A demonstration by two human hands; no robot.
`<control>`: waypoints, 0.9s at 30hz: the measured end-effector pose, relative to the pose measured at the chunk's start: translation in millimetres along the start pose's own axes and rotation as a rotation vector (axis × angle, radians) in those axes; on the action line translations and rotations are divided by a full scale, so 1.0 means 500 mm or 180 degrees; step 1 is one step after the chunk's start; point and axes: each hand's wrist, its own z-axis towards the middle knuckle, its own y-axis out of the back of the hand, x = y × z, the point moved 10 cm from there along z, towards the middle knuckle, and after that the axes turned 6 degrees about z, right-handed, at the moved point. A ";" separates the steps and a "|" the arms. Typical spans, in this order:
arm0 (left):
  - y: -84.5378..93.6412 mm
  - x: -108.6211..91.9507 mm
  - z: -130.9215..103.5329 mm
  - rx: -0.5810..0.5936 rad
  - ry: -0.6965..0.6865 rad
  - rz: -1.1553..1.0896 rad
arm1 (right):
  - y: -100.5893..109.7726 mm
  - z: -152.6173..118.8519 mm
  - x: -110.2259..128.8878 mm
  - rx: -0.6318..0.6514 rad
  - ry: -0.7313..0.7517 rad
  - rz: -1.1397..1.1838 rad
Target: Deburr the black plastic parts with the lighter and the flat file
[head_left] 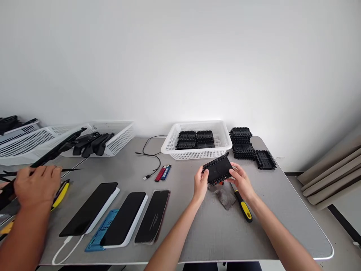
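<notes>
A flat black plastic part [217, 170] with knobbly toothed edges is held tilted above the table between my two hands. My left hand [200, 183] grips its left end, thumb on top. My right hand [240, 180] holds the right end the same way. Below it lie a crumpled grey cloth-like piece [226, 198] and a screwdriver-like tool with a black and yellow handle [244, 208]. Beyond my hands, a white plastic basket [197, 153] contains several similar black parts [195, 140]. More of them form a stack [243, 145] to its right, beside a single part [265, 160].
Three phones [153, 216] lie at the left, near a blue packet [97, 241]. Two lighter-sized items [163, 173] and a black cable [146, 150] are behind them. At far left, a co-worker's hand [38, 184] holds a dark part near baskets [122, 137].
</notes>
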 end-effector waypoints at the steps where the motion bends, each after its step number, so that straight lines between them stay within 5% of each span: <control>1: 0.008 -0.012 0.006 0.0021 0.0024 0.0051 | -0.002 0.005 0.010 -0.0024 0.0017 -0.0265; 6: 0.050 -0.132 0.081 0.0223 0.0078 0.0596 | -0.056 0.079 0.091 0.0085 0.0287 -0.1182; 9: 0.066 -0.216 0.182 0.0301 -0.0008 0.0933 | -0.089 0.171 0.140 -0.0168 0.0329 -0.1607; 12: 0.073 -0.241 0.302 0.0225 0.0081 0.1399 | -0.120 0.280 0.156 -0.0345 0.0224 -0.1900; 17: 0.075 -0.158 0.428 0.0055 0.0381 0.2370 | -0.125 0.415 0.091 -0.0531 -0.0374 -0.2658; 22: 0.084 -0.054 0.460 0.0152 0.0723 0.3331 | -0.103 0.464 0.012 -0.0472 -0.0954 -0.3398; 27: 0.072 -0.002 0.471 0.0574 0.0836 0.3954 | -0.104 0.487 -0.024 -0.0448 -0.1040 -0.4002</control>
